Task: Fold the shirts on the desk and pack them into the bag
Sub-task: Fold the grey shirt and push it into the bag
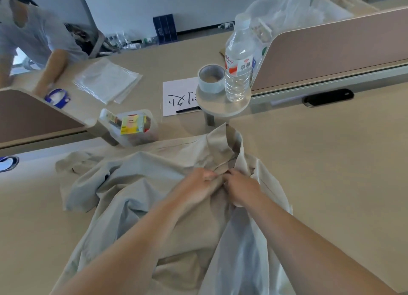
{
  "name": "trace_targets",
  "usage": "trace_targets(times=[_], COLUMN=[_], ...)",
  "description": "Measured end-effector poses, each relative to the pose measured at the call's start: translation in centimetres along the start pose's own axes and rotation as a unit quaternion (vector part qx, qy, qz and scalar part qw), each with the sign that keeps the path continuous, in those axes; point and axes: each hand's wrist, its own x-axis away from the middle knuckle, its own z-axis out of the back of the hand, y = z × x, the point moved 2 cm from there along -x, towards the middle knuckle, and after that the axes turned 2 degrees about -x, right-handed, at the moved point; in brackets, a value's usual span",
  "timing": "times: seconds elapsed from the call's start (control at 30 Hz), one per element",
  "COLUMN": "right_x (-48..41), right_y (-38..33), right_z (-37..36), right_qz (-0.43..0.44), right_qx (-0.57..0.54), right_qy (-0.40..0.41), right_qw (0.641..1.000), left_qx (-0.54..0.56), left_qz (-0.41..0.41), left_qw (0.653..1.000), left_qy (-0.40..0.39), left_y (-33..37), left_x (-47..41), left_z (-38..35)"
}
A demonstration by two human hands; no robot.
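Note:
A beige zip-front shirt [154,184] lies spread and rumpled on the desk [331,162], collar pointing away from me. My left hand [196,182] and my right hand [240,188] meet at the chest, just below the collar. Each pinches the fabric at the zipper line, fingers curled onto the cloth. A clear plastic bag [242,250] lies under my right forearm, over the shirt's right side. The left sleeve is bunched up at the far left.
A small round stand [220,107] behind the shirt carries a tape roll [210,78] and a water bottle [238,60]. A paper sheet with a pen, a clear box of packets [130,127], folded plastic bags [108,80] and another person at the far left are nearby.

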Motion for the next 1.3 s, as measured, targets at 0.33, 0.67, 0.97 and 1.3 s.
trace_targets(times=[0.33, 0.67, 0.97, 1.3], right_x=[0.0, 1.6, 0.7, -0.1], right_y=[6.3, 7.9, 12.1, 14.9], right_z=[4.1, 7.2, 15.3, 10.6], right_qz=[-0.067, -0.122, -0.210, -0.109], right_qx=[-0.085, -0.414, -0.404, -0.272], right_qy=[0.099, 0.263, 0.473, 0.239], right_qw=[0.989, 0.863, 0.754, 0.926], left_qx=[-0.149, -0.169, -0.103, -0.079], left_qz=[0.028, -0.013, -0.120, -0.046], left_qw=[0.988, 0.979, 0.984, 0.995], left_qy=[0.041, 0.117, 0.082, -0.029], left_y=[-2.4, 0.0, 11.8, 10.4], left_x=[-7.4, -7.3, -9.8, -7.8], left_z=[-3.6, -2.1, 0.3, -4.8])
